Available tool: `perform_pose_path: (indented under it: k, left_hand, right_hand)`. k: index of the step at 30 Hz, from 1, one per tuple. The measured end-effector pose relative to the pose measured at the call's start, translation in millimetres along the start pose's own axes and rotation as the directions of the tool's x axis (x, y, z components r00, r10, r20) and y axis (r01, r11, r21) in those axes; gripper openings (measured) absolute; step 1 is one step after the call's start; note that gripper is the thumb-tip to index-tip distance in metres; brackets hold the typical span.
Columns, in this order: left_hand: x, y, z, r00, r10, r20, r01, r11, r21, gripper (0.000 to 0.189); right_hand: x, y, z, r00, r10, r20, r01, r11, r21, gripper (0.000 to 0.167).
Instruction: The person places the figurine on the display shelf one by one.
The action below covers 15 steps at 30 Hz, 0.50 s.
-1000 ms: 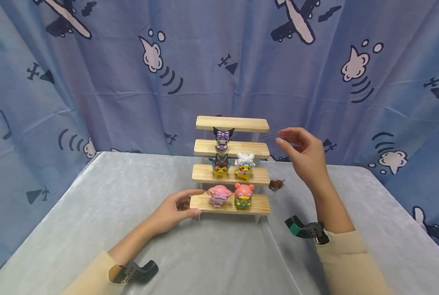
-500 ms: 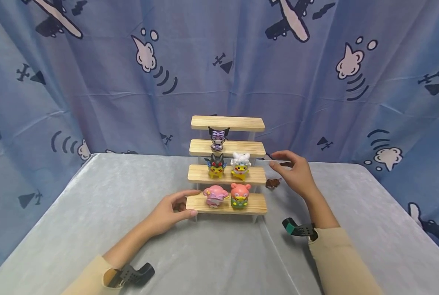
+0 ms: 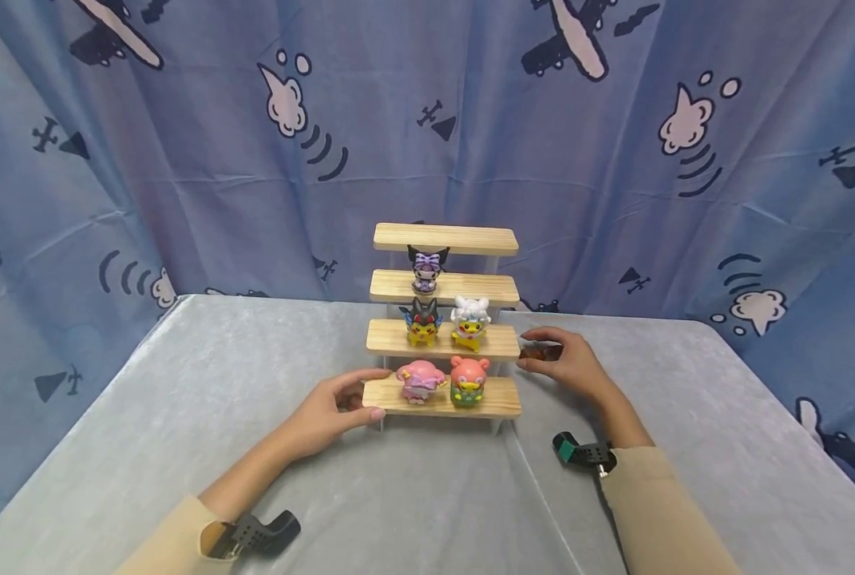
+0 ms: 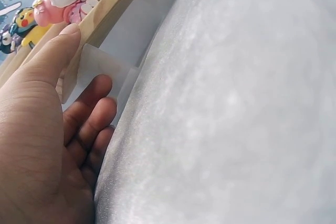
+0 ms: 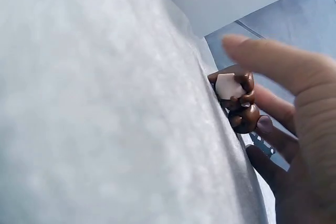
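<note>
A four-tier display stand with pale wood shelves (image 3: 495, 397) stands mid-table. My left hand (image 3: 332, 414) grips the bottom shelf's left end, thumb (image 4: 65, 43) on its front edge and lower fingers curled beside the clear leg (image 4: 100, 69). My right hand (image 3: 565, 363) is low, right of the stand, around a small brown figurine (image 5: 239, 106) lying on the cloth. Its thumb (image 5: 262, 59) and fingers are spread about the figurine; a fingertip seems to touch it, while the thumb looks apart. In the head view the hand partly hides the figurine.
The bottom shelf bears pink (image 3: 420, 381) and coral (image 3: 468, 381) figurines. Above stand dark-eared (image 3: 423, 322) and white-hooded (image 3: 469, 323) yellow figurines, and a black-and-purple one (image 3: 426, 270) is higher. A blue patterned curtain (image 3: 370, 120) hangs behind the grey-white tablecloth (image 3: 427, 495).
My right hand has come down and slightly left from beside the upper shelves to the brown figurine. My left hand keeps its hold on the stand; the view has shifted slightly.
</note>
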<state>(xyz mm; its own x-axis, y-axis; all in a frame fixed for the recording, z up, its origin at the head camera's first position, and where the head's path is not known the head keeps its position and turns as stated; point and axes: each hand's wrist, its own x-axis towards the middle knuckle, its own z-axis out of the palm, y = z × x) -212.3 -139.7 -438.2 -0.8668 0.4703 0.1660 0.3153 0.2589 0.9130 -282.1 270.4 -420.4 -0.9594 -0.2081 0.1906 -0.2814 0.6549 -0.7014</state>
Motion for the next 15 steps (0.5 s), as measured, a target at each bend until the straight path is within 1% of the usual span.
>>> perform_pose_path:
  k: [5,9,15]
  left_hand:
    - [0.3,-0.1,-0.6,1.0,0.007,0.004,-0.007,1.0,-0.006,0.055]
    - [0.3,-0.1,-0.9,1.0,-0.001,0.003,0.001,1.0,-0.007,0.056]
    - [-0.5,-0.9,-0.6,1.0,0.009,-0.001,-0.009,1.0,0.004,0.056]
  right_hand:
    - [-2.1,4.5,3.2,0.999,0.024,0.029,-0.024,0.999,-0.021,0.051]
    - [-3.3,6.5,5.4,0.999,0.032,0.039,-0.031,0.999,-0.025,0.049]
    - [-4.4,7.6,6.6,1.0,0.015,0.003,-0.015,0.999,-0.044,0.041]
